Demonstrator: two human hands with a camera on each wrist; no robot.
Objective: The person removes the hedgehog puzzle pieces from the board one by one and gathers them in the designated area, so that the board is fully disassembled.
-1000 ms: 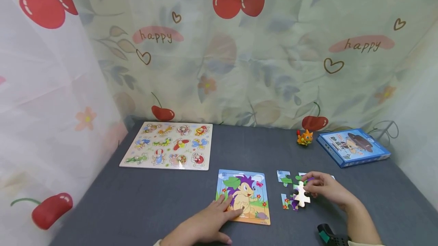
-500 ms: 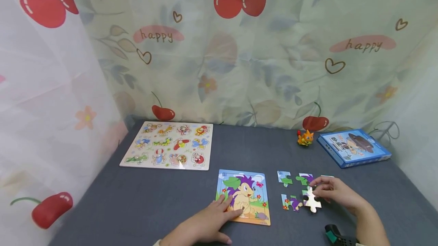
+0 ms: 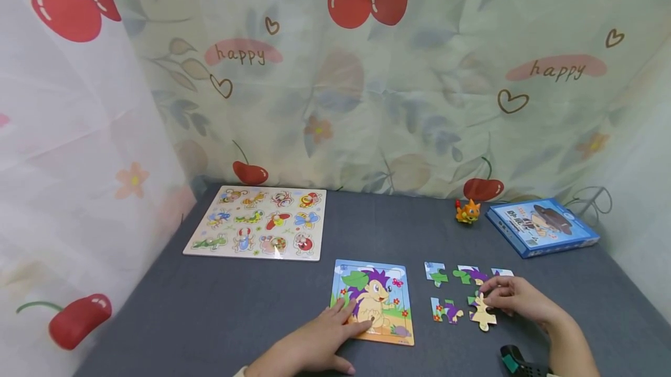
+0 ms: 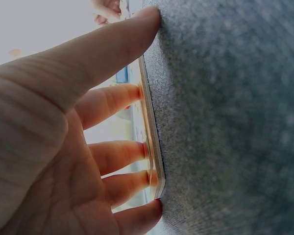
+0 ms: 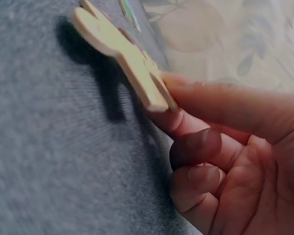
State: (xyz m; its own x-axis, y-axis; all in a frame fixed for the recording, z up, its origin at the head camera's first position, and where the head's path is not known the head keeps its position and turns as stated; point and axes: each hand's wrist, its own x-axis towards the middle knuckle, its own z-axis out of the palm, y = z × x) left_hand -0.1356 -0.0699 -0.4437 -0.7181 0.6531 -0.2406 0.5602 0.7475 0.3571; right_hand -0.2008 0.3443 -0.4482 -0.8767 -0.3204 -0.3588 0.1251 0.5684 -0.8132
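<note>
My left hand point(image 3: 322, 337) rests with spread fingers on the lower left of a square hedgehog picture puzzle board point(image 3: 390, 307). In the left wrist view the fingertips lie on the board's edge point(image 4: 152, 127), while the thumb touches the cloth. To the right, my right hand point(image 3: 516, 301) pinches a pale jigsaw piece point(image 3: 483, 314) by its edge between thumb and fingers. The right wrist view shows the piece point(image 5: 130, 61) tilted close over the cloth, its shadow beside it. Loose jigsaw pieces lie around: a blue-green corner piece point(image 3: 436, 273), a purple-green piece point(image 3: 472, 275) and a red-flowered piece point(image 3: 447, 310).
An insect peg puzzle point(image 3: 257, 222) lies at the back left. At the back right are an orange toy figure point(image 3: 467, 211) and a blue box point(image 3: 542, 226). Another jigsaw piece point(image 3: 502, 272) sits just beyond the right hand. A black-and-green device point(image 3: 516, 361) is by the right forearm.
My right hand has moved right and slightly nearer with the pinched jigsaw piece, uncovering the pieces behind it. The left hand has stayed on the board.
</note>
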